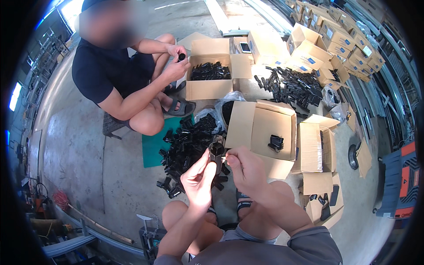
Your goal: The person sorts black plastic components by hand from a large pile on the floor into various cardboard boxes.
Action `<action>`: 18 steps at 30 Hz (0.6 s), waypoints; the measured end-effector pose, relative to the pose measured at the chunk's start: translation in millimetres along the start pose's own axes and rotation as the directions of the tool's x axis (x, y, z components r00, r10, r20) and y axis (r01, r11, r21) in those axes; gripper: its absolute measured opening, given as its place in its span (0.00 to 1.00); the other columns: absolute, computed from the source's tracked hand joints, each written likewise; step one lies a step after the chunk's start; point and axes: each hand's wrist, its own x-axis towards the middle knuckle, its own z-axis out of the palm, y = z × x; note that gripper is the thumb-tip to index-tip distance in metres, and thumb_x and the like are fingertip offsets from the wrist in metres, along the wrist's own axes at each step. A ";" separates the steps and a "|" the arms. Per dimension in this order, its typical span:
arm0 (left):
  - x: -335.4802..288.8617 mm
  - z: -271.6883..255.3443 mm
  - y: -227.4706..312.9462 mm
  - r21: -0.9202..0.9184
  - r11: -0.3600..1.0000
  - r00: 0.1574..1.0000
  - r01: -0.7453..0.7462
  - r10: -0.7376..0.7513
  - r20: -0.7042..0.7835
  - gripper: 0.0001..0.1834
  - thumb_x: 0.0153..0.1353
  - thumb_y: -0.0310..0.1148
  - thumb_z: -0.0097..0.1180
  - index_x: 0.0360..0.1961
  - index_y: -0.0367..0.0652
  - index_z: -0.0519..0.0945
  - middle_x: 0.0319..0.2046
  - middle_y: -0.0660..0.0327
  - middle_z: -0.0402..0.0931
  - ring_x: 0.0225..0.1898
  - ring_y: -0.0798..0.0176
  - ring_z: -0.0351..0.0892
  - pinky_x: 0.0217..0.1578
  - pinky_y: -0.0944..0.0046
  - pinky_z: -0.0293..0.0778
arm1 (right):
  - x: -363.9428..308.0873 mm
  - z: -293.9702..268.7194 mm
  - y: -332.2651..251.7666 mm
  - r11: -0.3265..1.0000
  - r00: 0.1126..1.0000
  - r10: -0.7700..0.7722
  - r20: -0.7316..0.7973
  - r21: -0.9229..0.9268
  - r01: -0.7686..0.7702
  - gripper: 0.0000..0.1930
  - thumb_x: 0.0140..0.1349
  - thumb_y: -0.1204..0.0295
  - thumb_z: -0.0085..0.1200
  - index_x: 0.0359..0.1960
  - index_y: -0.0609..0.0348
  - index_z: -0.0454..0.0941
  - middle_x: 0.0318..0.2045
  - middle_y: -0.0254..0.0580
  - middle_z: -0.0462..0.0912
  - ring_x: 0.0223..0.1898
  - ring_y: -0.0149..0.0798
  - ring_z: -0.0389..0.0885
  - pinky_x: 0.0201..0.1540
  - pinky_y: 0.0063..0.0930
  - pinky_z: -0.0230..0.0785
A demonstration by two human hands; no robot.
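My left hand (197,182) is closed around a black tubular part (216,152) with a round open end facing up. At its right side my right hand (248,172) is closed, thumb and fingertips pinched together. What sits in that pinch is too small to make out. Just beyond my hands lies a heap of similar black parts (179,145), partly on a green mat (151,150). Right of the heap stands an open cardboard box (240,126) with a few black parts (276,142) lying inside.
Opposite me, a seated person (119,84) holds a black part (181,57). Beside them is a box of black parts (210,71). More black parts (296,86) cover the floor at far right, near stacked cartons (340,35). A smaller box (309,148) and a toolbox (399,181) stand to the right.
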 end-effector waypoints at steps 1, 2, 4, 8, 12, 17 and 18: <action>-0.5 -0.5 -1.5 0.000 1.000 1.000 0.005 -0.005 -0.004 0.21 0.65 0.20 0.58 0.59 0.31 0.75 0.51 0.54 0.81 0.49 0.70 0.79 0.53 0.69 0.73 | -1.2 0.7 1.0 0.995 0.998 0.050 -0.029 0.087 -0.047 0.13 0.69 0.69 0.53 0.50 0.62 0.73 0.33 0.42 0.80 0.33 0.34 0.79 0.36 0.27 0.72; -0.9 -2.0 -3.2 0.003 1.000 1.000 0.008 -0.008 -0.010 0.21 0.64 0.20 0.58 0.60 0.31 0.75 0.50 0.54 0.81 0.48 0.70 0.79 0.53 0.70 0.73 | -2.7 2.5 1.5 0.980 0.994 0.100 -0.053 0.179 -0.090 0.14 0.70 0.69 0.52 0.52 0.62 0.72 0.34 0.41 0.80 0.34 0.33 0.79 0.38 0.26 0.72; -0.9 -2.4 -4.2 0.021 1.000 1.000 0.022 -0.021 -0.020 0.22 0.64 0.20 0.59 0.59 0.32 0.75 0.50 0.55 0.82 0.47 0.71 0.79 0.52 0.71 0.74 | -1.5 2.5 2.1 0.909 0.977 0.212 -0.026 0.373 -0.187 0.16 0.71 0.68 0.51 0.56 0.61 0.71 0.36 0.40 0.80 0.37 0.32 0.79 0.41 0.26 0.71; 0.2 6.5 -0.4 0.103 0.993 0.998 0.059 -0.057 -0.019 0.21 0.63 0.19 0.60 0.59 0.34 0.76 0.49 0.57 0.82 0.46 0.73 0.79 0.50 0.72 0.74 | 7.4 -4.5 6.4 0.751 0.956 0.284 0.070 0.603 -0.267 0.19 0.70 0.68 0.53 0.60 0.61 0.70 0.40 0.38 0.81 0.43 0.30 0.78 0.45 0.25 0.71; -2.3 10.4 -4.2 0.180 0.979 0.995 0.093 -0.099 0.025 0.21 0.63 0.20 0.61 0.58 0.35 0.78 0.47 0.58 0.82 0.45 0.74 0.79 0.48 0.73 0.74 | 11.8 -19.3 7.5 0.821 0.953 0.279 0.118 0.485 -0.301 0.19 0.68 0.71 0.57 0.58 0.63 0.74 0.42 0.39 0.82 0.44 0.29 0.78 0.47 0.23 0.71; -2.5 18.7 -4.0 0.191 0.972 0.979 0.136 -0.162 0.125 0.22 0.63 0.20 0.60 0.60 0.35 0.76 0.50 0.54 0.81 0.48 0.71 0.78 0.51 0.70 0.74 | 6.3 -45.7 4.1 0.744 0.918 0.361 0.164 0.543 -0.389 0.17 0.67 0.75 0.55 0.57 0.63 0.75 0.42 0.34 0.79 0.44 0.25 0.75 0.49 0.20 0.69; -4.5 21.0 -4.3 0.222 0.956 0.962 0.191 -0.226 0.150 0.23 0.63 0.20 0.60 0.61 0.36 0.75 0.53 0.52 0.80 0.50 0.69 0.78 0.52 0.68 0.74 | 2.7 -51.0 6.3 0.749 0.915 0.371 0.158 0.531 -0.395 0.16 0.68 0.75 0.55 0.56 0.63 0.75 0.41 0.34 0.79 0.43 0.25 0.76 0.48 0.20 0.69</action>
